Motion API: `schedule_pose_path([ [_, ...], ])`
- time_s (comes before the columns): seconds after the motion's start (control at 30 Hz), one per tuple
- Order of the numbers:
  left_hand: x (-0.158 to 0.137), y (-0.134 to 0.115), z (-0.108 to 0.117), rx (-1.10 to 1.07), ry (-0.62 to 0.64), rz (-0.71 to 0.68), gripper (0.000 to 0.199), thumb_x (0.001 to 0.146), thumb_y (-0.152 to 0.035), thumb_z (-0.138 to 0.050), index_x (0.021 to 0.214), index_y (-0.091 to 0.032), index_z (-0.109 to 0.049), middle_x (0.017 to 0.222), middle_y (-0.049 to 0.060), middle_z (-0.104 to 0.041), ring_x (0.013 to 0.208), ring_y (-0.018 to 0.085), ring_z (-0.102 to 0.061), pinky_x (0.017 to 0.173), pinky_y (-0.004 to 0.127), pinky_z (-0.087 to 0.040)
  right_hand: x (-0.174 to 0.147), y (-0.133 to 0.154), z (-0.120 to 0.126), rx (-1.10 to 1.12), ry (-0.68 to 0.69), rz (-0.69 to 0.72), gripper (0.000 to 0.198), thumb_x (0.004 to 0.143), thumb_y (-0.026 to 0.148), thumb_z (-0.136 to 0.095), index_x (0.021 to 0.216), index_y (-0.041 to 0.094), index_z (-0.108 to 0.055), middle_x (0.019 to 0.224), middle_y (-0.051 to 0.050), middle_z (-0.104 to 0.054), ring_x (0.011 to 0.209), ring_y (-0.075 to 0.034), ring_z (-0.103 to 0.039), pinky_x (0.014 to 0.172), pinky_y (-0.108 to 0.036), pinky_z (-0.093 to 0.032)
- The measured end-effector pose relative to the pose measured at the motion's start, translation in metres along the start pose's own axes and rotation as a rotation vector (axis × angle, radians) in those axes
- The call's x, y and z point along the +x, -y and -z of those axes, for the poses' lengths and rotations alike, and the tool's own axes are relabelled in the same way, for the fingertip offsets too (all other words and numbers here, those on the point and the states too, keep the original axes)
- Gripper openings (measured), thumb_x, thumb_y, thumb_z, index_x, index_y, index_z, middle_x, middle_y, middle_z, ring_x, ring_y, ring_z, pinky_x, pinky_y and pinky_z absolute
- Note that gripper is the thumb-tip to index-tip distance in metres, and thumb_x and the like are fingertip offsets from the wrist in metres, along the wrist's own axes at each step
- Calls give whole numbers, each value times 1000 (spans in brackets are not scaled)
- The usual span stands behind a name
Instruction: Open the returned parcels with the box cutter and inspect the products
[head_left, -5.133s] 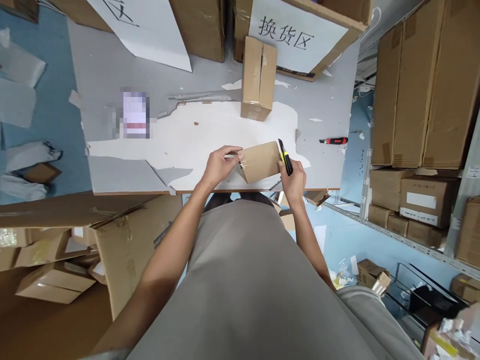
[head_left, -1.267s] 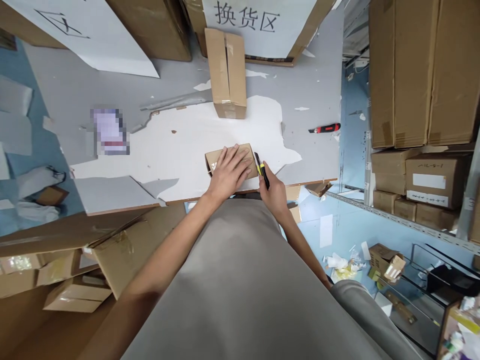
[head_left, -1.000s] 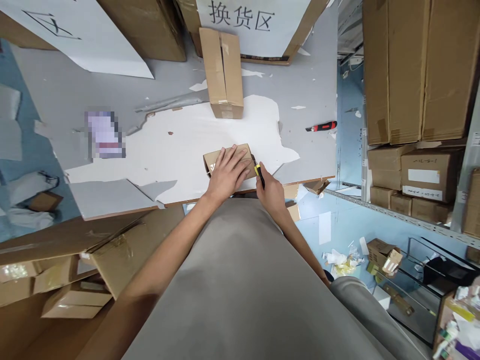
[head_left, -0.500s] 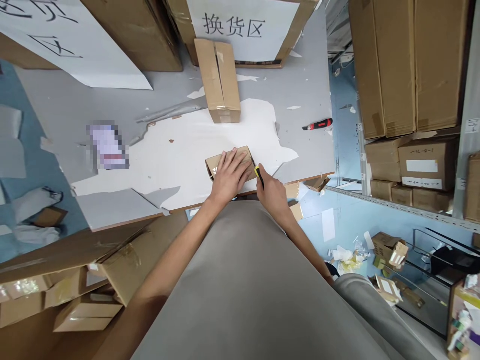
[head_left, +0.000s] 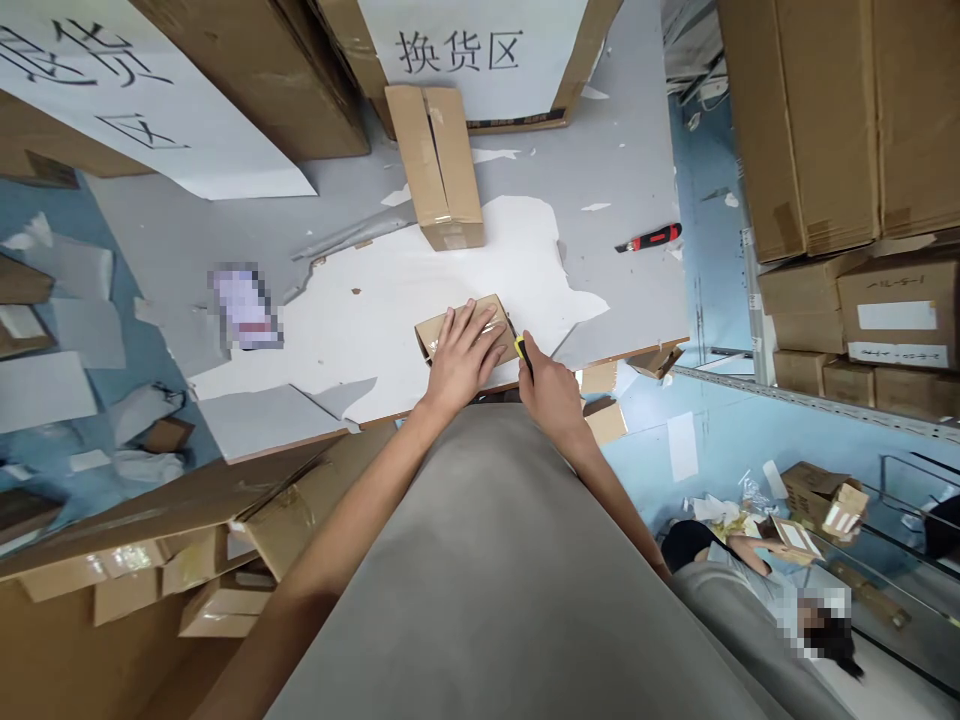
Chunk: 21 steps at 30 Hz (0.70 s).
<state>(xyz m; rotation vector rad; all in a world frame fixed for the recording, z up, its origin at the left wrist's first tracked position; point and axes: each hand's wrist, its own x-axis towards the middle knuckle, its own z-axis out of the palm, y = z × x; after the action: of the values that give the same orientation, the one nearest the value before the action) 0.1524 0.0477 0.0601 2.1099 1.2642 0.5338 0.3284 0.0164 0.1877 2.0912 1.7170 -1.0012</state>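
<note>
A small cardboard box (head_left: 489, 311) lies at the near edge of the worktable (head_left: 390, 340). My left hand (head_left: 463, 362) rests flat across its top, fingers spread. In my right hand (head_left: 552, 385) is a yellow-and-black utility knife (head_left: 522, 349), gripped by the handle. Its blade touches or nearly touches the right end of the small box; the exact contact is too small to tell. Farther back on the table stands a taped cardboard box (head_left: 437, 170). A red-and-black utility knife (head_left: 649, 238) lies at the table's right side.
Large cartons with white paper signs (head_left: 465, 60) line the table's back. A blurred phone-like object (head_left: 246, 307) lies at left. Stacked boxes (head_left: 896, 310) fill the right shelf. An open carton of boxes (head_left: 225, 600) stands lower left. Another person (head_left: 772, 580) is at lower right.
The view has shifted slightly, moving the table's things in frame. Another person has come into sight at lower right. Both hands keep nearly the same pose on the small box and knife.
</note>
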Motion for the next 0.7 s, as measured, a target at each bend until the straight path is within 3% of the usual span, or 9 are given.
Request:
schedule_pose_path([
  [0.27, -1, -1, 0, 46, -31, -19, 43, 120, -46, -52, 154, -27, -71, 172, 15, -65, 175, 38, -42, 144, 77, -27, 5, 0, 5, 31, -4, 38, 66, 120, 21, -39, 185, 16, -36, 142, -19, -83, 124, -33, -82, 104, -39, -61],
  [0.7, 1, -2, -1, 15, -22, -5, 42, 119, -42, -53, 152, -28, -75, 174, 13, -64, 176, 38, -41, 145, 77, -26, 16, 17, 11, -103, 23, -11, 67, 119, 18, -38, 186, 14, -32, 127, -21, -86, 121, -34, -84, 100, -41, -63],
])
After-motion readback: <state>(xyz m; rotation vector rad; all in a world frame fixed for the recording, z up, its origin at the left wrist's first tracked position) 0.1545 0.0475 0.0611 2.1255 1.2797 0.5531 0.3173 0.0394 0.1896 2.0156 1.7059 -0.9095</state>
